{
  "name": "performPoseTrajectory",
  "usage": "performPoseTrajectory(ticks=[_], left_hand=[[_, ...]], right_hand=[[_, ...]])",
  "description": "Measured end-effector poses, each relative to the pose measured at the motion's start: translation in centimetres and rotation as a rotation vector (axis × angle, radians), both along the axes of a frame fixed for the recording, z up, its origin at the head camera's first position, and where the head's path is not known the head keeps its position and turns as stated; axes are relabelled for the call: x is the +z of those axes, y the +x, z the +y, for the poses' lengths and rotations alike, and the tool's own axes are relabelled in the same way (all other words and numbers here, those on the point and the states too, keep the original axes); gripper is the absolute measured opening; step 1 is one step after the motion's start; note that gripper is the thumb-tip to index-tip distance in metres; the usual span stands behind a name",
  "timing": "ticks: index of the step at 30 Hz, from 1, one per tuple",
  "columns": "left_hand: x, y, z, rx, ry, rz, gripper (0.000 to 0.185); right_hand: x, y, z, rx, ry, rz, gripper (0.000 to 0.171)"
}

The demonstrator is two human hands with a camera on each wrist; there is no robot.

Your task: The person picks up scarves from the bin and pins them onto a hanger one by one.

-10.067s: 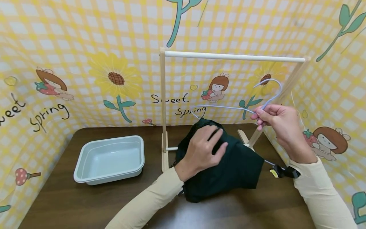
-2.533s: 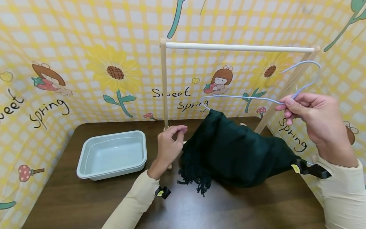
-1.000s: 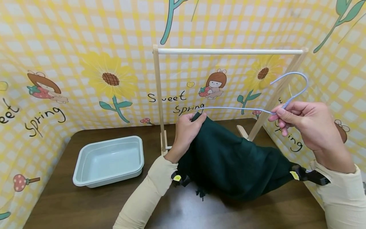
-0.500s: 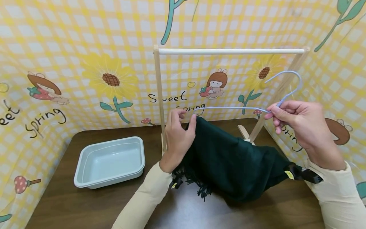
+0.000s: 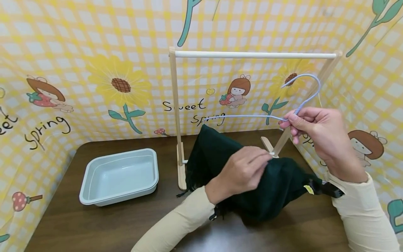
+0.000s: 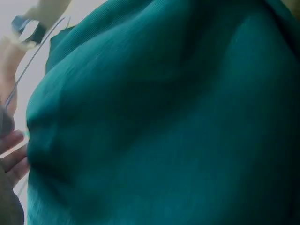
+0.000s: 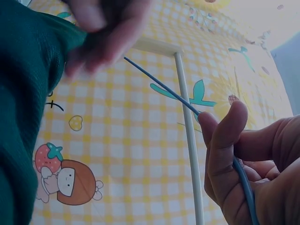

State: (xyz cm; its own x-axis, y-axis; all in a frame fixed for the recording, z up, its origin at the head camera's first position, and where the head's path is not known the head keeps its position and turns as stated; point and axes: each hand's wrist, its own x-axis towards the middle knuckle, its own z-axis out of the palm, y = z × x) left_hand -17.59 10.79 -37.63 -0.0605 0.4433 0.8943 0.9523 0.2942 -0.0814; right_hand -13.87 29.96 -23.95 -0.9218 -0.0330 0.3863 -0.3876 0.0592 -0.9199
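Observation:
A dark green scarf [image 5: 217, 147] with a fringe hangs over a pale blue wire hanger [image 5: 242, 116], its left peak at the hanger's left end. My right hand [image 5: 324, 136] pinches the hanger at the base of its hook, between thumb and fingers. In the right wrist view the wire [image 7: 154, 79] runs out from those fingers. My left hand [image 5: 242, 171] is over the middle of the scarf, fingers together and bent, tips right at the cloth's upper edge; it looks blurred in the right wrist view. Scarf cloth [image 6: 154, 117] fills most of the left wrist view.
A wooden rack with a white top bar [image 5: 252, 55] stands behind the scarf. On the left of the brown table [image 5: 63, 217] is a light blue plastic basin [image 5: 122, 175]. A yellow checked cloth backdrop [image 5: 151, 35] encloses the table.
My left hand pinched the scarf's left corner a second ago, let go, and has moved right to the cloth's middle. The hanger and scarf have shifted left, with my right hand still holding the hook's base.

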Motion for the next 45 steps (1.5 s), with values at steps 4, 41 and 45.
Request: performPoseTrajectory(ticks=[4,41,45], left_hand=[[-0.7,0.6,1.6,0.070,-0.142,0.052,0.034],[0.7,1.0,1.7,0.038,0.123,-0.542,0.016],[1.6,0.7,1.6,0.088,0.139,-0.596,0.015]], right_hand=[[-0.6,0.1,-0.3,-0.001,0.014,-0.014,0.016],[-2.8,0.4,-4.4,0.054,0.212,-0.095,0.023],[-2.8,0.8,-5.1,0.083,0.230,-0.088,0.022]])
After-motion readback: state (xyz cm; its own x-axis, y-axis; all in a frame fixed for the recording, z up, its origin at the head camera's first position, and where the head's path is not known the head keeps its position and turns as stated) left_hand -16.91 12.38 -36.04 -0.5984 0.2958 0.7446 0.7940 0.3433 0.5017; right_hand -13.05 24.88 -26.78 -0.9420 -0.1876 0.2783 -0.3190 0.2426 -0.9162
